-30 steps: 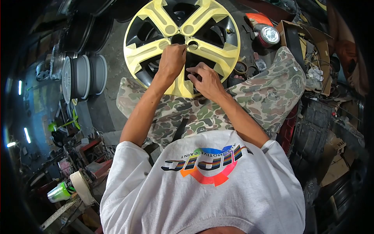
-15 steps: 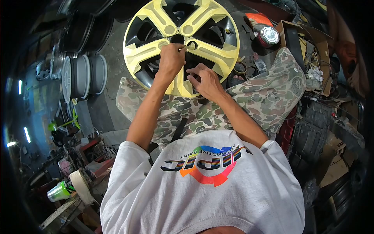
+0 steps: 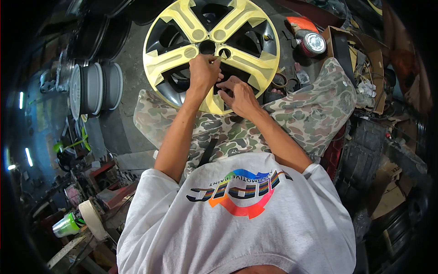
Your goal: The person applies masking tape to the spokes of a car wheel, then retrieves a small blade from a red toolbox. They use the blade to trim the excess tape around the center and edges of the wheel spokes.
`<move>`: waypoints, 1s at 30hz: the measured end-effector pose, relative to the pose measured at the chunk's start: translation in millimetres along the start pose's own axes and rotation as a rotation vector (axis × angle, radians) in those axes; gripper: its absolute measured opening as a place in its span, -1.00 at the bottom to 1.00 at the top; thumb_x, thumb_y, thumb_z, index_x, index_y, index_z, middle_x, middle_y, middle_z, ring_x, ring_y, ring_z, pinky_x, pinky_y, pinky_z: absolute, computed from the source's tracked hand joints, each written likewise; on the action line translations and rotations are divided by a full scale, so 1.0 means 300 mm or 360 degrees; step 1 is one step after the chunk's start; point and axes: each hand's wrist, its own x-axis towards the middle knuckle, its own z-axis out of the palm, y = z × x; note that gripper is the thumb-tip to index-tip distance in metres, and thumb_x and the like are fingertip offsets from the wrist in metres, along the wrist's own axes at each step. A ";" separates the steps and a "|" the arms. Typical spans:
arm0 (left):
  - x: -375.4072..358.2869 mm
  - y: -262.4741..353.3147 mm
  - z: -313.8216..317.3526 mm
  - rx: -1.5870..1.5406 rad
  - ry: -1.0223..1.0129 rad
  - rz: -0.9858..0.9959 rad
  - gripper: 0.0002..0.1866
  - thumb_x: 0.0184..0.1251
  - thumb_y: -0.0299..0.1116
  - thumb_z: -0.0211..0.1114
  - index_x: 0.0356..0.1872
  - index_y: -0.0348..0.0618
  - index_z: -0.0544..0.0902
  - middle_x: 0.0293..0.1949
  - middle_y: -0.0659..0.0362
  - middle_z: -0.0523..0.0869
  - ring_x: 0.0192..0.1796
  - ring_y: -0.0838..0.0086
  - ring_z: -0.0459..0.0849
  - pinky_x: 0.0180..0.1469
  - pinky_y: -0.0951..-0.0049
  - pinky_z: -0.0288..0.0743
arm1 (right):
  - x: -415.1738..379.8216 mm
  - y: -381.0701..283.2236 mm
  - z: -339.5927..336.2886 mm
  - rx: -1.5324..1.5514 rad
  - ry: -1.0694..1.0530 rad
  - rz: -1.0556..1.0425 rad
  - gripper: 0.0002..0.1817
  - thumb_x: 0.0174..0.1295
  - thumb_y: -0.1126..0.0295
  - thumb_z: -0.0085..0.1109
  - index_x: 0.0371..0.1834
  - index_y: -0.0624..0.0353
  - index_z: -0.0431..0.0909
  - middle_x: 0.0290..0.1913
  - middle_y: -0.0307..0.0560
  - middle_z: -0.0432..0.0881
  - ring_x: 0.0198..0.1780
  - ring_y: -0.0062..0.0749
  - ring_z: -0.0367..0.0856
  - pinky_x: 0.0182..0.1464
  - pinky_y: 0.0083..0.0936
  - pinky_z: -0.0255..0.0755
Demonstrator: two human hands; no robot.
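Observation:
A black alloy wheel [image 3: 169, 87] lies between my knees, its spokes and outer lip covered in yellow masking tape [image 3: 248, 64]. Just below the hub hole [image 3: 207, 47], my left hand [image 3: 204, 76] is closed in a pinch at the tape edge beside an uncovered round lug hole [image 3: 224, 53]. The small bit between those fingertips looks like masking tape, mostly hidden by the fingers. My right hand [image 3: 242, 97] rests over the nearest spoke, thumb and bent forefinger apart, with nothing seen between them.
Grey wheels [image 3: 93, 89] stand on edge at the left. To the right are a paint can [image 3: 314, 43], an orange bag [image 3: 302, 23], tape rolls [image 3: 279, 81] and a cardboard box [image 3: 379, 55] of cables. A green-banded cup [image 3: 66, 225] stands at lower left.
My left hand has drawn back slightly toward me, its fingertips lower beside the lug hole. The right hand stays nearly in place over the lower spoke.

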 end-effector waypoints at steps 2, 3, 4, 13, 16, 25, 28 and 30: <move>-0.001 0.006 0.008 -0.0073 0.0014 -0.0055 -0.72 0.41 -0.42 0.30 -0.08 -0.53 0.72 -0.52 0.04 0.74 -0.56 0.47 0.75 -0.51 0.52 0.65 | -0.003 0.013 0.009 0.0002 0.0031 -0.0070 -0.74 0.25 0.34 0.29 -0.06 0.21 0.71 -0.20 0.11 0.57 -0.19 0.12 0.65 -0.13 -0.13 0.53; -0.002 0.013 0.009 -0.0113 0.0004 -0.0078 -0.72 0.40 -0.42 0.30 -0.08 -0.53 0.72 -0.52 0.04 0.74 -0.55 0.47 0.76 -0.50 0.52 0.65 | -0.004 0.015 0.012 0.0001 0.0025 -0.0072 -0.74 0.25 0.34 0.29 -0.06 0.21 0.71 -0.20 0.11 0.57 -0.19 0.12 0.65 -0.13 -0.13 0.53; -0.002 0.017 0.008 -0.0152 -0.0005 -0.0099 -0.72 0.40 -0.42 0.31 -0.08 -0.53 0.72 -0.52 0.04 0.74 -0.54 0.47 0.76 -0.50 0.52 0.66 | -0.004 0.016 0.015 -0.0009 0.0014 -0.0060 -0.74 0.25 0.34 0.29 -0.06 0.21 0.71 -0.20 0.11 0.57 -0.19 0.11 0.65 -0.13 -0.13 0.53; -0.022 -0.020 -0.006 0.0130 0.0142 0.0139 -0.69 0.40 -0.39 0.28 -0.02 -0.47 0.72 -0.54 0.05 0.75 -0.51 0.47 0.78 -0.45 0.52 0.62 | 0.074 0.041 0.028 0.0666 0.0237 0.0427 -0.74 0.36 0.31 0.23 -0.09 0.29 0.69 -0.34 -0.07 0.64 -0.32 -0.25 0.69 -0.20 -0.39 0.59; -0.038 -0.028 0.002 0.0210 0.0216 0.0248 -0.69 0.37 -0.43 0.27 0.05 -0.38 0.70 -0.53 -0.02 0.75 -0.49 0.38 0.79 -0.39 0.42 0.63 | 0.108 0.017 0.014 0.1345 0.0236 0.0856 -0.69 0.52 0.24 0.05 -0.09 0.28 0.65 -0.35 -0.27 0.59 -0.33 -0.62 0.62 -0.20 -0.60 0.61; -0.123 -0.006 -0.055 0.0055 -0.0071 0.0259 -0.65 0.37 -0.42 0.37 0.13 -0.27 0.59 -0.51 0.03 0.76 -0.47 0.61 0.70 -0.39 0.44 0.56 | 0.142 -0.021 0.053 0.1821 0.0309 0.1056 -0.74 0.57 0.26 -0.06 -0.06 0.19 0.56 -0.21 -0.19 0.65 -0.27 -0.60 0.62 -0.17 -0.54 0.62; -0.052 -0.044 -0.101 -0.0260 -0.0331 0.0136 -0.66 0.36 -0.41 0.39 0.10 -0.29 0.60 -0.48 0.07 0.77 -0.49 0.61 0.69 -0.41 0.45 0.53 | 0.136 0.013 0.040 0.1798 0.0194 0.0723 -0.76 0.56 0.29 -0.04 -0.03 0.22 0.56 -0.16 -0.11 0.67 -0.26 -0.55 0.65 -0.15 -0.53 0.63; 0.013 -0.029 -0.150 0.0177 -0.0343 0.0271 -0.64 0.39 -0.34 0.37 0.12 -0.26 0.61 -0.51 0.06 0.74 -0.44 0.46 0.74 -0.31 0.40 0.57 | 0.125 0.002 0.018 0.1683 0.0367 0.0767 -0.76 0.56 0.31 -0.04 -0.03 0.26 0.54 -0.21 -0.10 0.66 -0.28 -0.51 0.66 -0.16 -0.53 0.62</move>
